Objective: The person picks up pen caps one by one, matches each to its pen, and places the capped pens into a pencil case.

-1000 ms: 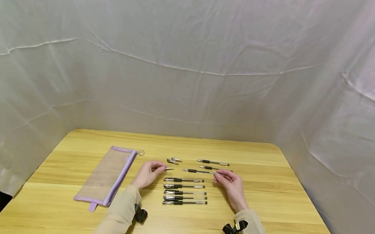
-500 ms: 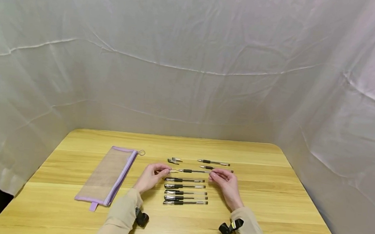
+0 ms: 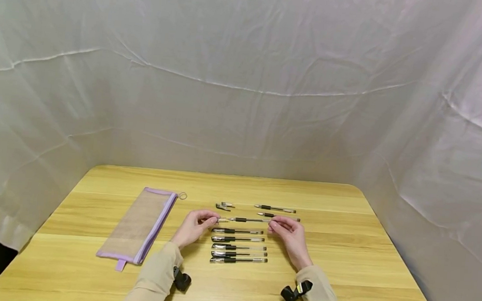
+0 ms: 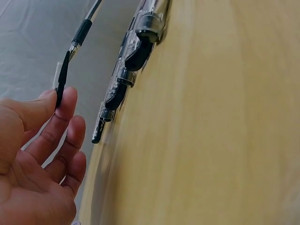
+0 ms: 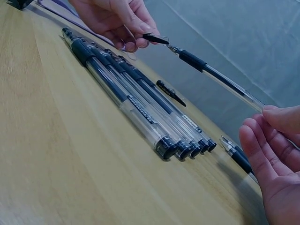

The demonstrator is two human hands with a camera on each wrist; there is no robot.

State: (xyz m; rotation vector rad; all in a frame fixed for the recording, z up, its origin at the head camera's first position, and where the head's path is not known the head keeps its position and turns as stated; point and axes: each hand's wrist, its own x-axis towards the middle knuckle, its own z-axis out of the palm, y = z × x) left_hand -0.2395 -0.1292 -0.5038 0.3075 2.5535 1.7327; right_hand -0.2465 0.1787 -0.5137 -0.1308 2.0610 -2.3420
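Observation:
Between thumb and fingertips, my left hand pinches a clear pen cap with a black clip. My right hand pinches the rear end of an uncapped gel pen with a black grip. Held level above the table, the pen points left, its tip at the cap's mouth. Whether the tip is inside the cap I cannot tell. Just nearer to me lies a row of several capped gel pens. Beyond the hands are loose pen caps and two uncapped pens, one farther back and one nearer.
A purple-edged mesh zip pouch lies on the left of the wooden table, its ring at the far end. Grey cloth hangs behind the table and along its sides.
My right hand has moved left with the pen, and my left hand slightly right with the cap. Tip and cap, apart a second ago, now meet. Over the last half second both hands barely move.

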